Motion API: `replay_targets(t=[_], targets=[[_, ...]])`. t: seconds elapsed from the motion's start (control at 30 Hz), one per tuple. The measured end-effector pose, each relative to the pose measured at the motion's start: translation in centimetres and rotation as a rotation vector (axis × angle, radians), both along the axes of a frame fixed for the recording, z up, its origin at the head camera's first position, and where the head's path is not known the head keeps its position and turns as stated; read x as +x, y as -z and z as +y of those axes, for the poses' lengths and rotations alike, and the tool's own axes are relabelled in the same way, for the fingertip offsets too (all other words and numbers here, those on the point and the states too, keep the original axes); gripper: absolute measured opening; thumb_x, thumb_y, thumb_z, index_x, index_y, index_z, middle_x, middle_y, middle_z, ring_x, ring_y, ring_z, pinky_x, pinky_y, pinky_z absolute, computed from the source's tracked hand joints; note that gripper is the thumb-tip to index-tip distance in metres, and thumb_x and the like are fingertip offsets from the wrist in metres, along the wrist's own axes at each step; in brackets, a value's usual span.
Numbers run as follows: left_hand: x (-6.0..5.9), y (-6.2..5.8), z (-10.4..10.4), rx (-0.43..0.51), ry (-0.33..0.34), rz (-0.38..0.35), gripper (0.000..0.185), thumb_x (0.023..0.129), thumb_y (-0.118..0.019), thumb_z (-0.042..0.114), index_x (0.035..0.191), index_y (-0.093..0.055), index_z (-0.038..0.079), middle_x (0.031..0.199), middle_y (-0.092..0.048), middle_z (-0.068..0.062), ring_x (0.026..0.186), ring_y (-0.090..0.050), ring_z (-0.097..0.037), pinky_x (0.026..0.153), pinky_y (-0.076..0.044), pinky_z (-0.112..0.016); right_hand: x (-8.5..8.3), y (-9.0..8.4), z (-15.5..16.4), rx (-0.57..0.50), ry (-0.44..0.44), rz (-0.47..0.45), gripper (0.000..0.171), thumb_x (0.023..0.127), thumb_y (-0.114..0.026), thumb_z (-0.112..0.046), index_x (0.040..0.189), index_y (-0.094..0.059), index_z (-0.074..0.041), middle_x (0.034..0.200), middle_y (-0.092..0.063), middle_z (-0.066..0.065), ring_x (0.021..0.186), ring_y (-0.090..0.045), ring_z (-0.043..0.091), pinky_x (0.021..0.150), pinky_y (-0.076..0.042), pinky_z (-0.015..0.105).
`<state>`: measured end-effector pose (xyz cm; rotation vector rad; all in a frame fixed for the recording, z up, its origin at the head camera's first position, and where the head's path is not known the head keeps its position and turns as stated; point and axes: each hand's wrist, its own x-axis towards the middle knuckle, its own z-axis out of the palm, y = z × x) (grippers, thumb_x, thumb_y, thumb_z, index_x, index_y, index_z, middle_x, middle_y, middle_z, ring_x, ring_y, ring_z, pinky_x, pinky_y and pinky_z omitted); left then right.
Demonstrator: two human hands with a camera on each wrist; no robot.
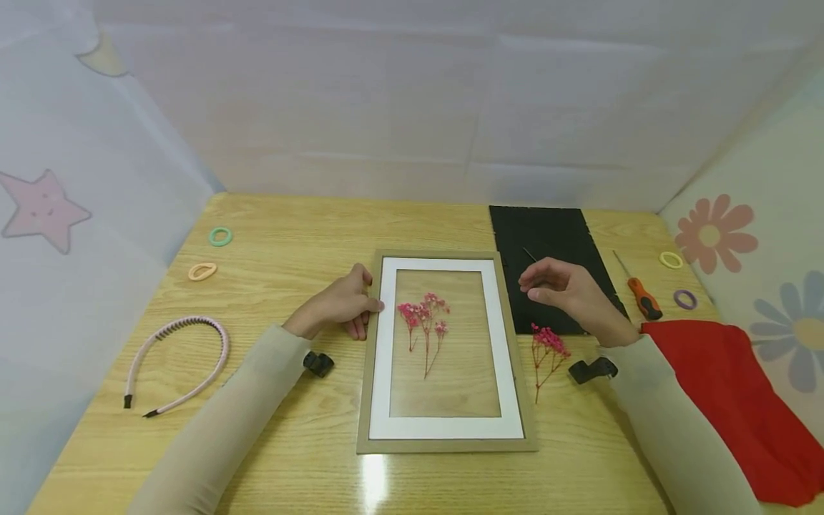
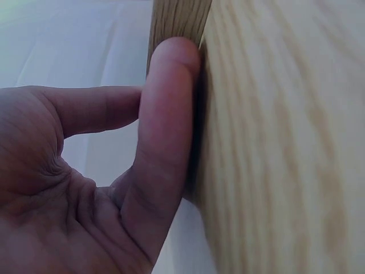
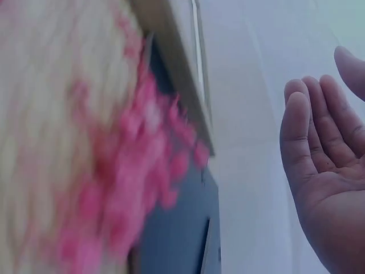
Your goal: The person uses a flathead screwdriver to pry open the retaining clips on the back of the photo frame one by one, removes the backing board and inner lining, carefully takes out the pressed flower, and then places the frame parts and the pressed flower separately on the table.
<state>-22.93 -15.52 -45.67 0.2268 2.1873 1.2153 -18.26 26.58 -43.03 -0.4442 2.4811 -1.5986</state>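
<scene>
Table (image 1: 290,236): head view alone shows frame (image 1: 444,442), left hand (image 1: 337,304) touching.

A: Frames counted?
B: 1 picture frame (image 1: 446,445) is seen, w/ 1 white mat (image 1: 444,427) inside. 1 black backing board (image 1: 543,236) is noted.
A: Flowers?
B: 2 pink sprigs are counted: 1 on the glass (image 1: 425,315), 1 on the table (image 1: 547,345).
A: Hair bits?
B: 4 hair ties are tallied – green (image 1: 220,236), peach (image 1: 202,271), yellow (image 1: 671,260), purple (image 1: 685,299). 1 pink headband (image 1: 187,354).
A: Rest?
B: 1 screwdriver (image 1: 640,292), 1 red cloth (image 1: 740,386), 2 hands (image 1: 341,304) (image 1: 566,290) are recorded.
</scene>
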Motion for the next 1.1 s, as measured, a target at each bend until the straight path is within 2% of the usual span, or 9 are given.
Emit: replay_targets(t=[0.17, 0.23, 0.4, 0.57, 0.7, 0.83, 0.97, 1.1], targets=[[0.0, 0.1, -0.1, 0.001, 0.004, 0.003, 0.051, 0.100, -0.062, 0.022, 0.135, -0.027, 0.007, 0.075, -0.062, -0.012, 0.051, -0.069, -0.026, 0.052, -0.063, -0.042, -0.4, -0.3, -1.7, -0.037, -0.042, -0.025, 0.032, 0.097, -0.069, -0.017, 0.124, -0.062, -0.001, 0.117, -0.067, 0.016, 0.109, -0.065, 0.036, 0.088, -0.059, 0.020], [0.0, 0.1, -0.1, 0.003, 0.008, 0.008, 0.051, 0.100, -0.062, 0.021, 0.135, -0.027, 0.006, 0.075, -0.062, -0.012, 0.051, -0.069, -0.026, 0.053, -0.063, -0.043, -0.5, -0.4, -2.4, -0.044, -0.061, -0.031, 0.033, 0.097, -0.069, -0.017, 0.125, -0.061, 0.000, 0.118, -0.067, 0.017, 0.109, -0.065, 0.036, 0.088, -0.060, 0.021], [0.0, 0.1, -0.1, 0.010, 0.006, 0.011, 0.052, 0.100, -0.062, 0.021, 0.135, -0.027, 0.006, 0.076, -0.062, -0.012, 0.051, -0.069, -0.026, 0.053, -0.063, -0.043, -1.1, -0.6, -4.2, -0.052, -0.110, -0.004, 0.028, 0.097, -0.069, -0.016, 0.123, -0.063, -0.004, 0.116, -0.067, 0.007, 0.109, -0.064, 0.037, 0.088, -0.060, 0.020], [0.1, 0.1, 0.0, 0.014, 0.002, 0.004, 0.051, 0.100, -0.062, 0.021, 0.134, -0.027, 0.006, 0.075, -0.061, -0.013, 0.051, -0.069, -0.026, 0.052, -0.063, -0.043, -1.7, -1.1, -6.2, -0.022, -0.157, 0.039, 0.025, 0.098, -0.067, -0.013, 0.122, -0.065, -0.004, 0.118, -0.067, 0.014, 0.107, -0.067, 0.029, 0.085, -0.059, 0.022], [0.1, 0.1, 0.2, 0.019, 0.007, 0.001, 0.051, 0.100, -0.062, 0.021, 0.134, -0.027, 0.006, 0.075, -0.062, -0.012, 0.051, -0.069, -0.025, 0.053, -0.063, -0.042, -2.6, -1.4, -8.2, 0.100, -0.185, 0.058, 0.024, 0.097, -0.066, -0.006, 0.120, -0.066, -0.004, 0.118, -0.069, 0.018, 0.106, -0.067, 0.025, 0.085, -0.059, 0.024], [0.2, 0.2, 0.2, 0.014, -0.001, 0.001, 0.050, 0.100, -0.062, 0.021, 0.133, -0.028, 0.006, 0.075, -0.061, -0.012, 0.051, -0.069, -0.025, 0.052, -0.063, -0.041, -3.7, -1.9, -10.5, 0.279, -0.260, 0.036, 0.025, 0.096, -0.069, -0.008, 0.121, -0.067, -0.007, 0.119, -0.070, 0.014, 0.107, -0.066, 0.020, 0.091, -0.059, 0.034], [0.2, 0.2, 0.1, 0.019, -0.006, 0.007, 0.051, 0.099, -0.063, 0.021, 0.134, -0.028, 0.006, 0.074, -0.061, -0.011, 0.051, -0.068, -0.026, 0.052, -0.063, -0.041, -4.4, -2.5, -12.7, 0.357, -0.333, 0.032, 0.025, 0.096, -0.069, -0.011, 0.121, -0.068, -0.009, 0.119, -0.071, 0.011, 0.105, -0.067, 0.019, 0.098, -0.059, 0.043], [0.3, 0.1, 0.1, 0.020, -0.002, 0.018, 0.052, 0.099, -0.063, 0.021, 0.134, -0.028, 0.006, 0.073, -0.061, -0.011, 0.050, -0.068, -0.025, 0.052, -0.063, -0.041, -5.4, -2.2, -14.3, 0.422, -0.381, 0.069, 0.023, 0.096, -0.068, -0.009, 0.119, -0.070, -0.011, 0.116, -0.072, 0.007, 0.101, -0.065, 0.017, 0.095, -0.059, 0.040]])
